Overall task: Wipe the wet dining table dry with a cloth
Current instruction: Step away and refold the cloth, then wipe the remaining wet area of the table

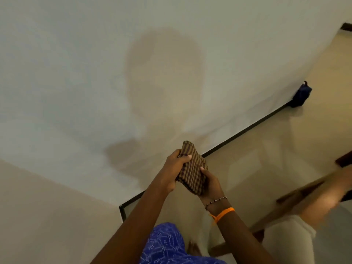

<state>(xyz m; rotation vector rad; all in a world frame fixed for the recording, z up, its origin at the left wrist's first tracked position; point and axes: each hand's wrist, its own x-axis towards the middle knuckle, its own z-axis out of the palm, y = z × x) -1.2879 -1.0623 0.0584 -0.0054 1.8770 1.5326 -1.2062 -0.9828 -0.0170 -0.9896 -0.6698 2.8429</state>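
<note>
We hold the folded checked cloth at lower centre of the frame, left hand wrapped around its upper end, right hand cupped closed under its lower end. No dining table is clearly in view; blurred wooden furniture sits at the right edge. To do this well, we judge we should keep the cloth folded into a flat pad before wiping.

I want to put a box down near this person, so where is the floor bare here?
The beige tiled floor is bare between the black skirting line and the blurred wooden furniture, short of the dark blue bag. It is crowded lower right. Both hands, left and right, hold the checked brown cloth.
</note>
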